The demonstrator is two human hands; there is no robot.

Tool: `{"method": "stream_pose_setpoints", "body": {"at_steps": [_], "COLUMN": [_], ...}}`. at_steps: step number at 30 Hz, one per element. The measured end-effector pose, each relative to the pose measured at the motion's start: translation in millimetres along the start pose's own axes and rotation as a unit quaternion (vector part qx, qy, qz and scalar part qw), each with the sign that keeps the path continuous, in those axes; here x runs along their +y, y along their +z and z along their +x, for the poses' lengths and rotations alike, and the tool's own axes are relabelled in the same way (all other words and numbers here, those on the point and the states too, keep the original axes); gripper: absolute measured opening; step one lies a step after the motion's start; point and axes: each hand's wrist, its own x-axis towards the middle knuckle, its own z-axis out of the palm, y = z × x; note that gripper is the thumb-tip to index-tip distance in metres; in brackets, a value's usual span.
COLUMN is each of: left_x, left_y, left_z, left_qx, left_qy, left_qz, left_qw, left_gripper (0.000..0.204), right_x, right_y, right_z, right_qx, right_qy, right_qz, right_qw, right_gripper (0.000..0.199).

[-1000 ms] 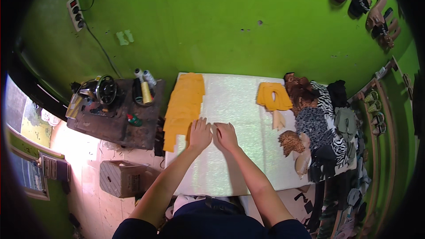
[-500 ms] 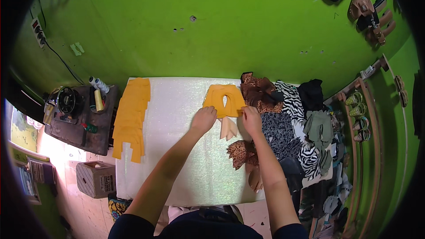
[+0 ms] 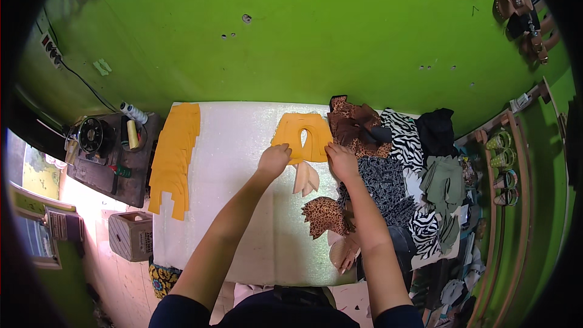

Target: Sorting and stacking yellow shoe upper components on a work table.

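Observation:
On the white table point(image 3: 243, 231) in front of me lies a mustard-yellow cut piece of sheet material point(image 3: 297, 123), with an arched slot in its middle and what look like layered edges. My left hand point(image 3: 276, 159) has its fingers closed at the lower left corner of this piece. At the lower right corner, my right hand point(image 3: 342, 159) is closed on the edge, fingertips partly hidden. Just below the piece, between my hands, are pale tan cut pieces point(image 3: 306, 179). Leopard-print pieces point(image 3: 325, 215) lie beside my right forearm, which covers part of them.
Overlapping yellow pieces point(image 3: 176, 158) line the table's left side. Zebra-print point(image 3: 404, 136), dark patterned point(image 3: 385, 185) and olive pieces point(image 3: 442, 181) are heaped at the right. A sewing machine point(image 3: 91, 136) and thread cones point(image 3: 132, 133) stand at the left; a wooden rack point(image 3: 522, 164) holds sandals at the right.
The whole view has shifted slightly. My right fingers have moved in closer against the yellow piece's right corner. My left hand stays at the left corner.

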Motion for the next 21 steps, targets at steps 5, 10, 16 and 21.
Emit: {"method": "stream_pose_setpoints", "body": {"at_steps": [5,10,16,21], "left_x": [8.2,25.2,28.0,7.7], "left_y": [-13.9,-37.9,-53.1,-66.0], "left_z": [5.7,-2.3,-9.5,-23.7], "left_qx": [-0.020,0.127,0.225,0.371], "left_qy": [-0.029,0.032,-0.089,-0.148], "left_qz": [0.002,-0.070,-0.129,-0.076], "left_qw": [0.999,0.989,0.962,0.914], "left_gripper": [0.017,0.025,0.069,0.065], "right_x": [-6.4,-24.0,-50.8,-74.0], "right_y": [-13.3,-46.0,-89.2,-105.7], "right_z": [4.7,15.3,31.2,28.5], "right_qx": [0.056,0.196,0.239,0.247], "right_qy": [0.030,0.007,-0.189,-0.270], "right_qz": [0.033,0.071,0.015,-0.029], "right_qw": [0.997,0.978,0.952,0.930], "right_gripper": [0.024,0.024,0.024,0.025]}}
